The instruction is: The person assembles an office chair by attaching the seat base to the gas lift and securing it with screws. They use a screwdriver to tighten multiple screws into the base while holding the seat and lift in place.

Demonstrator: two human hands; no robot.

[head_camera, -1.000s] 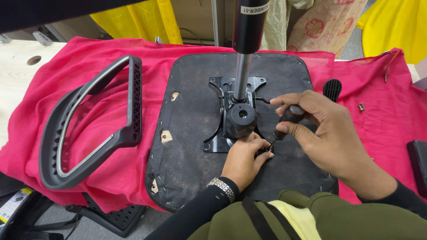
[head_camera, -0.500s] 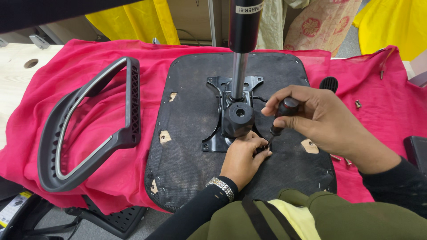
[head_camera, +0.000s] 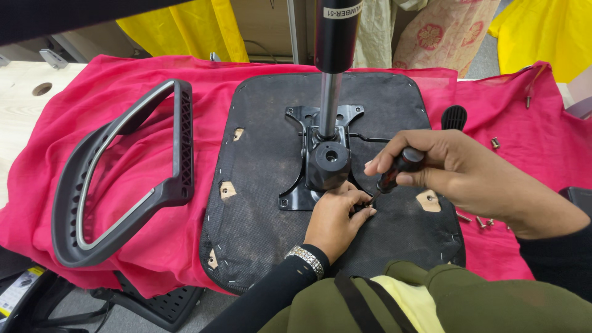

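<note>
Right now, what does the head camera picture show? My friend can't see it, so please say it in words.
A person's right hand holds a screwdriver down at a black metal plate on an upturned chair seat, while the left hand steadies its tip. The seat lies on a red cloth, beside a grey armrest and loose screws.

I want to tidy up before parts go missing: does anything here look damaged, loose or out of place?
Yes. Loose screws lie scattered on the red cloth right of the seat base, where they could roll off. The seat's black underside fabric has torn patches showing bare wood. The detached armrest lies on its own at the left.
</note>
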